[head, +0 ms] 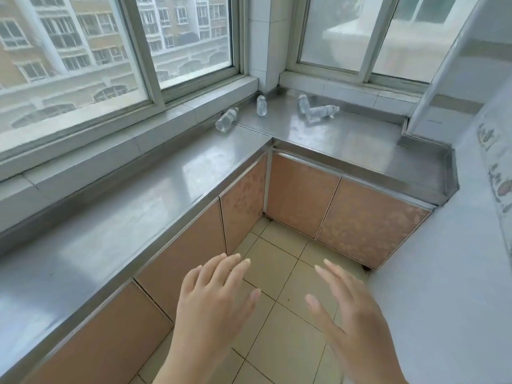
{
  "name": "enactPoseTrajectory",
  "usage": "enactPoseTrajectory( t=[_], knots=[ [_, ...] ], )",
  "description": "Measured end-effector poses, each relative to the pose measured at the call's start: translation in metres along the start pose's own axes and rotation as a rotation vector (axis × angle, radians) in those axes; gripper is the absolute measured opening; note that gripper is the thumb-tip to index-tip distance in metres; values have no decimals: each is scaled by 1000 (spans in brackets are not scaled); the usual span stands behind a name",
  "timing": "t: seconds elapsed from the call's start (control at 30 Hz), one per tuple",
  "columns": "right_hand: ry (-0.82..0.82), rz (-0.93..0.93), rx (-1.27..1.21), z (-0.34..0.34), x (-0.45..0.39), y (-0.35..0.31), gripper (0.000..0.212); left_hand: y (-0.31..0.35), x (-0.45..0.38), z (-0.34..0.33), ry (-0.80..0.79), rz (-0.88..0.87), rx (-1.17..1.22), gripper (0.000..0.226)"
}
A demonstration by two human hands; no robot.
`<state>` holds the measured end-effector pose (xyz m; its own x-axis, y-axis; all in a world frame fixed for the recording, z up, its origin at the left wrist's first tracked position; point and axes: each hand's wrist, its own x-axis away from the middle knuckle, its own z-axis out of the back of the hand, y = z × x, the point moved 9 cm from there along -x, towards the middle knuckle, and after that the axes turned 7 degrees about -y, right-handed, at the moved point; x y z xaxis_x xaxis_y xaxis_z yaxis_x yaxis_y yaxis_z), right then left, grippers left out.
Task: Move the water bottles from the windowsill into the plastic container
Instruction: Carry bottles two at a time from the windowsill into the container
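Note:
Several clear water bottles lie in the far corner of the steel counter under the windows. One bottle lies tilted against the tiled windowsill. Another bottle lies near the corner pillar, and two more bottles lie together to the right. My left hand and my right hand hover low over the floor, fingers straight and spread, holding nothing, far from the bottles. No plastic container is in view.
An L-shaped stainless steel counter runs along the left and far walls above orange cabinet doors. A white appliance stands close on the right. Beige floor tiles lie between them.

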<state>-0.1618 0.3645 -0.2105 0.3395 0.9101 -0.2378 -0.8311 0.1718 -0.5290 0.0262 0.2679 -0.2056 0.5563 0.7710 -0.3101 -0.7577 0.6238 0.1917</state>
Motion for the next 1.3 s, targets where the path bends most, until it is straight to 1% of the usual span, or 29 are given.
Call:
enactPoseTrajectory(
  t=[0.13,0.27,0.37,0.5,0.7,0.93,1.2,1.3],
  knots=[
    [2,-21,-11,-15,-71,29,52,-11,-69,-37,-46,14,8,47],
    [-11,-26,-44,-27,-160,67,53,-22,-153,-74,-79,61,4,48],
    [-43,-21,-62,-29,-227,91,56,-24,-220,-90,-91,93,2,49],
    [-71,-2,-35,-24,-310,115,54,-21,-303,-111,-106,101,6,50],
    [-126,5,-6,-27,-414,141,58,-34,-399,-140,-106,131,23,50],
    [-182,55,13,-61,-545,148,58,-86,-516,-183,-99,186,-1,50],
    [-276,40,30,-115,-695,154,59,-166,-651,-213,-46,254,-1,48],
    [-307,35,25,-134,-744,156,63,-199,-697,-224,-65,278,-17,48]
  ],
)
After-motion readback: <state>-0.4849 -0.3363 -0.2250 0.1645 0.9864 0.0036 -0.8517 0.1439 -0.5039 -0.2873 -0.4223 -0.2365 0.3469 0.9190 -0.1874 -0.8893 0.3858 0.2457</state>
